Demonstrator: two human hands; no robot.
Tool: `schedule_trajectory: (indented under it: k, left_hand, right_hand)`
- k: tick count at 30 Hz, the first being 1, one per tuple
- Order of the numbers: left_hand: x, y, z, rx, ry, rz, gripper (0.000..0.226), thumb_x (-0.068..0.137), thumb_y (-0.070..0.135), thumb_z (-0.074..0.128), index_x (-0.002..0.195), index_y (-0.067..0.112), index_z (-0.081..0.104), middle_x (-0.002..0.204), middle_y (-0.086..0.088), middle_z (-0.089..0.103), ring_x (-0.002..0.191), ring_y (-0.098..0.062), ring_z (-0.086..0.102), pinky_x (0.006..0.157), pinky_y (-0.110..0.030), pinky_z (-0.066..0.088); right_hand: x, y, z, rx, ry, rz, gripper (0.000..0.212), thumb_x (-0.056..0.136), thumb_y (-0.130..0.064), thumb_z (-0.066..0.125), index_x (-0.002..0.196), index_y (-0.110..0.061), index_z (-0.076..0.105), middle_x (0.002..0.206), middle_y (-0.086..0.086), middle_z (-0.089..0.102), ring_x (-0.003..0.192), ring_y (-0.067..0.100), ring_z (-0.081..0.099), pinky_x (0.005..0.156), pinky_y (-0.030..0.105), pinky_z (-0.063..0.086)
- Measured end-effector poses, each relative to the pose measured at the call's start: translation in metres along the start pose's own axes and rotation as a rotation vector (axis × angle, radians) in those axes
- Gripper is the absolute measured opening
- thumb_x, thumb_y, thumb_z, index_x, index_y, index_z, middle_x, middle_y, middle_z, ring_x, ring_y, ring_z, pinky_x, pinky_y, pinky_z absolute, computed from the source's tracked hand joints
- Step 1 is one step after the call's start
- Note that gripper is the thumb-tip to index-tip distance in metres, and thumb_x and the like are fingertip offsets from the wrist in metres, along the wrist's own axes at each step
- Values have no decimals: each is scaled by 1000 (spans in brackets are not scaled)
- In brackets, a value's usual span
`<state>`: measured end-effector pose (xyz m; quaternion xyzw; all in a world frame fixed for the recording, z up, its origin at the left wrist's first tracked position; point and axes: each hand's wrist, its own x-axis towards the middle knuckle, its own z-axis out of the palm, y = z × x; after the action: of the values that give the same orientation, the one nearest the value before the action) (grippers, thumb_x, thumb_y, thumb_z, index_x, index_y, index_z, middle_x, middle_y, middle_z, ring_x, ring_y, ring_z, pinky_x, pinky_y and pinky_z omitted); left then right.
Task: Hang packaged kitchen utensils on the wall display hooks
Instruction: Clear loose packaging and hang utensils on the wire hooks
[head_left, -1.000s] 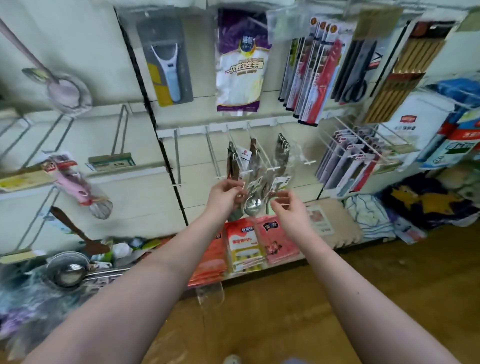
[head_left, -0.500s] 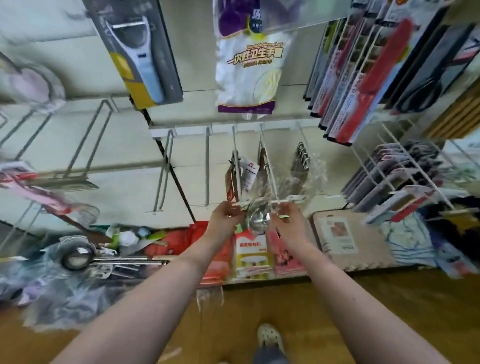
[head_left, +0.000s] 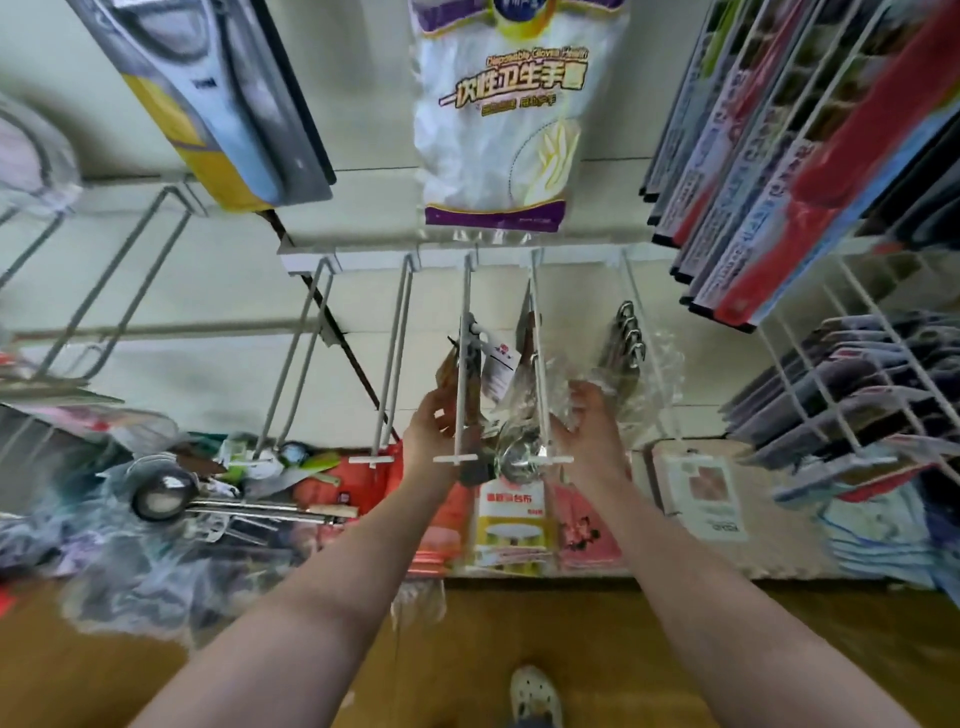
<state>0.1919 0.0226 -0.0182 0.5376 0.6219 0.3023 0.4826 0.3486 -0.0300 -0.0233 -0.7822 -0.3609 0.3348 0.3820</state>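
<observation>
Two bare forearms reach up from the bottom edge and meet at the frame's centre. Five white wire hooks (head_left: 395, 358) jut from one rail there. One packaged ladle (head_left: 514, 457) is in play: its steel bowl sits low between the hands, just under the tip of the fourth hook from the left, and its clear wrap crinkles upward to the right.

The right hand (head_left: 592, 431) has its fingers curled into that wrap, gripping it. The left hand (head_left: 431, 428) is held up beside the third hook, fingers bent toward the brown-handled utensils (head_left: 449, 371) hanging there. Whether it pinches anything is unclear.

The wrap hides the ladle's handle, so it cannot be told if the pack is on the wire. At upper centre, one glove bag (head_left: 498, 114) is cut off at the top. One loose ladle (head_left: 163, 493) lies at lower left amid blurred clutter.
</observation>
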Motion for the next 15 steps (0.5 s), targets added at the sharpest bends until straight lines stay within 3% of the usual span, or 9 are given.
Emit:
schedule_trajectory:
  k: [5,8,11,13,15]
  left_hand:
    - [7,3,5,32,49,35,46,82,12,72,126,15,58,101,-1,66,79,-10,58,63,-10,42]
    - [10,5,5,53,47,73,40,86,15,68,126,16,59,94,1,65,78,-11,60,56,-6,39]
    - [13,5,4,107,39,102,31,90,14,62,120,18,62,88,3,65,82,-18,65,61,-15,45]
    - [16,4,3,136,20,126,30,89,12,63,118,17,64,91,-1,68,81,-17,63,71,-24,50]
    - [19,4,4,159,-3,144,34,87,12,65,121,15,62,98,-6,70,85,-19,63,75,-24,48]
  right_hand:
    - [16,1,8,81,-34,-71,50,88,-14,63,133,-10,43,124,13,55,112,27,55,98,43,46]
    - [23,-1,19,20,-35,-99,52,87,-31,65,130,-12,44,114,11,61,98,26,62,85,43,54]
    - [29,-3,25,-232,67,-194,48,86,-45,61,121,-13,49,95,6,65,75,20,63,63,32,56]
    - [33,-3,26,-314,107,-229,49,88,-52,55,117,-12,51,93,8,64,72,21,61,60,31,54]
    - [36,-3,25,-362,132,-251,51,89,-57,50,114,-13,54,92,11,64,70,22,59,59,32,55]
